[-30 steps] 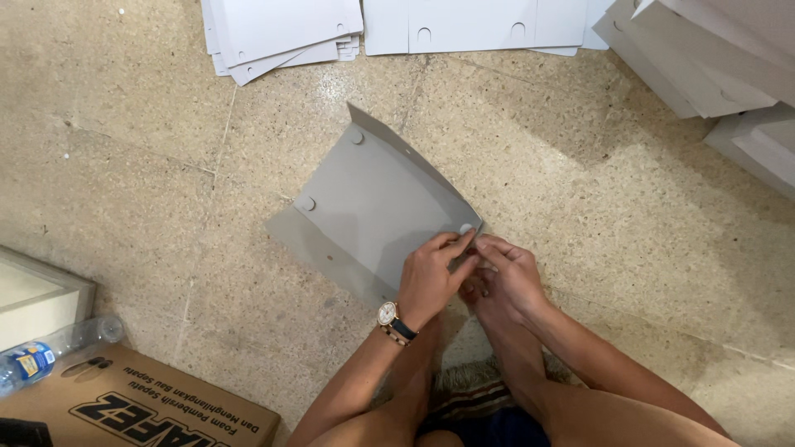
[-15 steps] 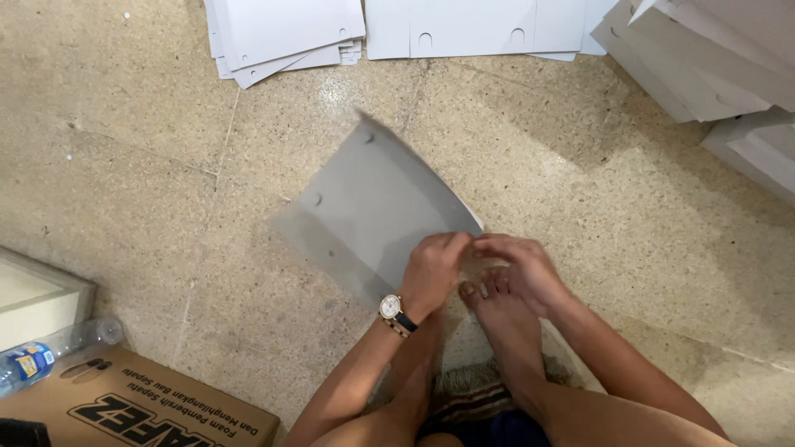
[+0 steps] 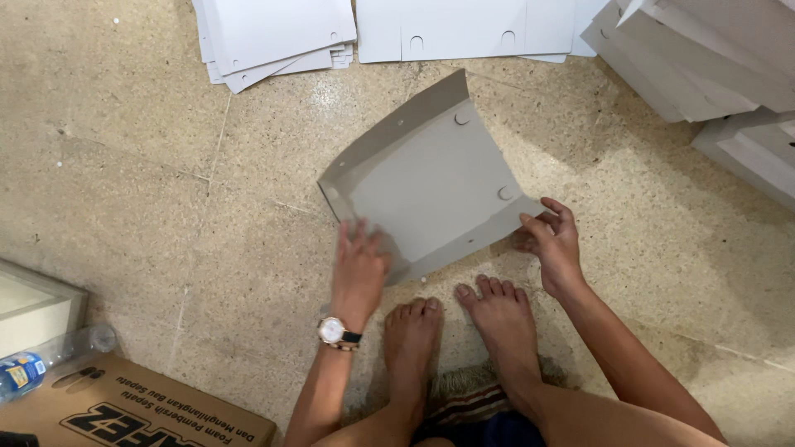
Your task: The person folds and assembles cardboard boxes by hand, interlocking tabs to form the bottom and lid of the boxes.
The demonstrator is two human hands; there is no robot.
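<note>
Two hands work on one grey card sheet (image 3: pixel 431 186) that lies on the speckled floor (image 3: pixel 132 190) just ahead of the person's bare feet (image 3: pixel 460 331). The sheet is partly folded: its far-left edge is bent up as a flap, and a narrow strip runs along its near edge. Small round tabs show near its right side.

The left hand (image 3: pixel 360 269), with a watch (image 3: pixel 335 331) on its wrist, lies at the sheet's near-left corner, fingers spread and flat; it is blurred, so whether it presses or grips the card cannot be told. The right hand (image 3: pixel 553 240) is at the sheet's near-right corner, its thumb and fingers pinching the end of the near strip, the other fingers loosely curled.

Beyond the sheet, at the top of the view, lie several stacks of flat white sheets (image 3: pixel 273 37), some with small notches cut along one edge. More white stacks (image 3: pixel 704 50) are piled at the top right, well apart from the hands.

At the lower left lies a brown carton (image 3: pixel 141 414) with dark print. A clear plastic bottle (image 3: pixel 50 360) with a blue label lies just beside it, and a pale framed box (image 3: pixel 33 310) sits behind the bottle at the left edge. A striped mat (image 3: pixel 468 401) shows under the person's heels.
</note>
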